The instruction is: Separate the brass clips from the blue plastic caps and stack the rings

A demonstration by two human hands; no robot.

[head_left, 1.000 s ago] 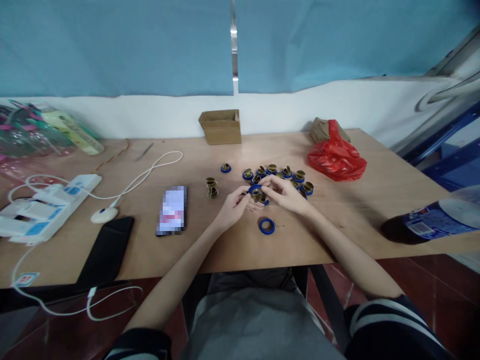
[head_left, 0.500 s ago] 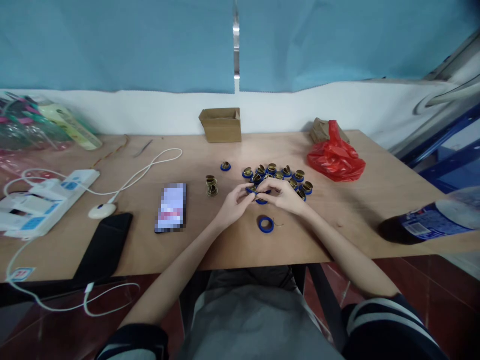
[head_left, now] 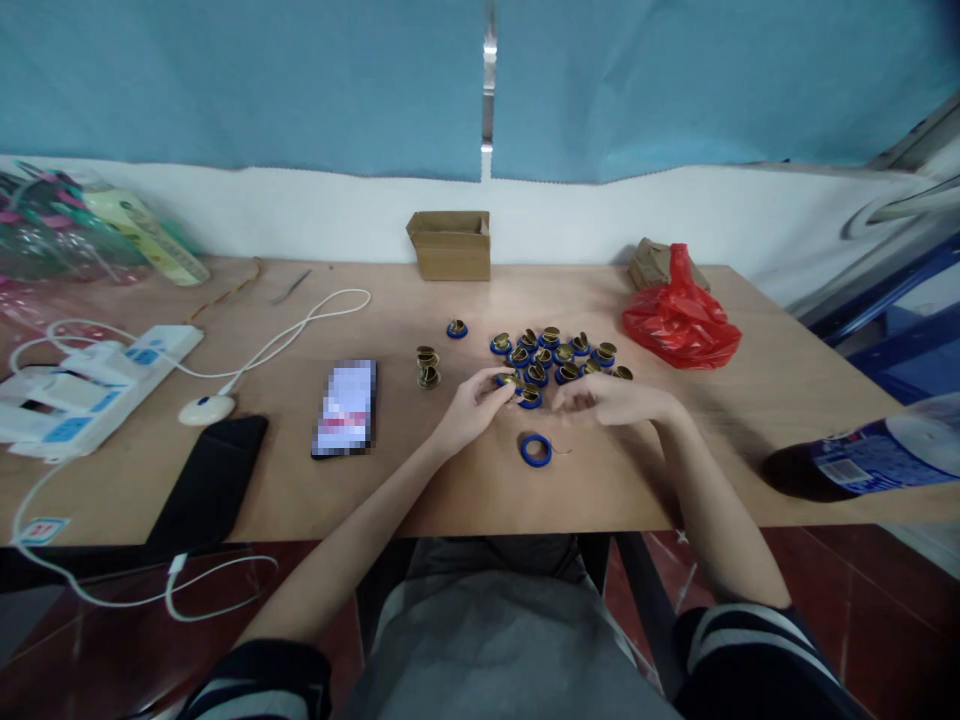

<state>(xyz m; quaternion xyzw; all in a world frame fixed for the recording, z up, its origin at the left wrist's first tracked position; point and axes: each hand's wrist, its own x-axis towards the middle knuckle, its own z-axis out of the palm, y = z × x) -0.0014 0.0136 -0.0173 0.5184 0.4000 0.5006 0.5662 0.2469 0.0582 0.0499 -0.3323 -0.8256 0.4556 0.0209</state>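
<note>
My left hand (head_left: 478, 401) is closed, pinching a small brass-coloured round piece with a blue ring (head_left: 509, 381) between thumb and fingers. Away to the right, my right hand (head_left: 619, 399) hovers over the table with loosely bent fingers apart, slightly blurred, and nothing visible in them. Several similar brass pieces on blue rings (head_left: 550, 337) stand in a cluster behind and between the hands. In front of them lies a loose blue ring (head_left: 535, 450) with a thin strand beside it. Two brass pieces without blue rings (head_left: 428, 376) stand left of the cluster.
One blue-ringed piece (head_left: 457, 328) stands apart at the back. Around the wooden table (head_left: 450, 490) are a cardboard box (head_left: 453, 248), a red plastic bag (head_left: 682, 325), a dark drink bottle (head_left: 855, 462), a lit phone (head_left: 345, 408), a black phone (head_left: 210, 482) and a white power strip (head_left: 112, 395).
My right hand has let go of the blue-ringed piece and moved right, its fingers parting. My left hand still holds the piece. The view has shifted slightly.
</note>
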